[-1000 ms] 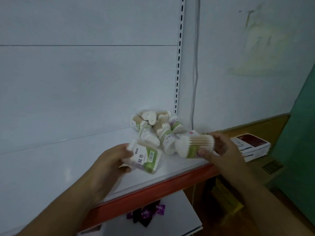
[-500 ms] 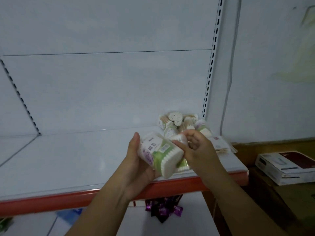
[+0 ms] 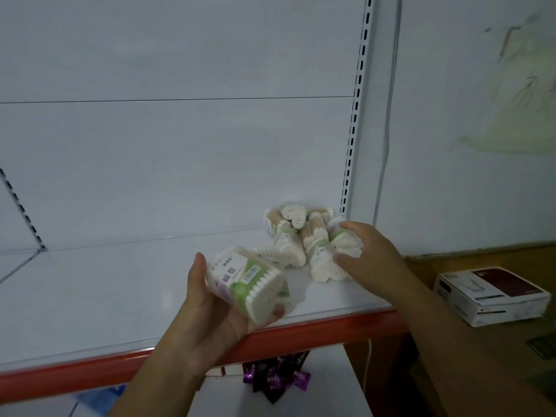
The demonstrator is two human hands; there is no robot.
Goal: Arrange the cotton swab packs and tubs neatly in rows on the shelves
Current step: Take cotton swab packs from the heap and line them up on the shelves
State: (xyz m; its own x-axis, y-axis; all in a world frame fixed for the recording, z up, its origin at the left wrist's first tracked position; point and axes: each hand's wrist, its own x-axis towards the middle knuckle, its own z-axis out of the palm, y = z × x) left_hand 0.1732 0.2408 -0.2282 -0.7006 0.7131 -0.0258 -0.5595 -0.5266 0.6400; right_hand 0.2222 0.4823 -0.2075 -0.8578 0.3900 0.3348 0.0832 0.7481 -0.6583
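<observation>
My left hand (image 3: 216,311) grips cotton swab packs (image 3: 249,281) with green and white labels, held above the front of the white shelf (image 3: 105,296). It looks like two packs stacked together. A loose pile of swab packs and a heart-shaped tub (image 3: 296,216) lies at the shelf's back right corner. My right hand (image 3: 365,251) reaches into that pile (image 3: 313,245) with fingers spread, touching the packs on its right side and holding nothing.
The shelf has a red front edge (image 3: 301,332) and a slotted upright (image 3: 355,115) at the right. Purple wrapped items (image 3: 276,380) lie on the lower shelf. A white and maroon box (image 3: 493,293) sits on a wooden counter to the right.
My right hand let go of the pack it held beside my left hand and moved back right to the pile. The left hand now holds the packs alone.
</observation>
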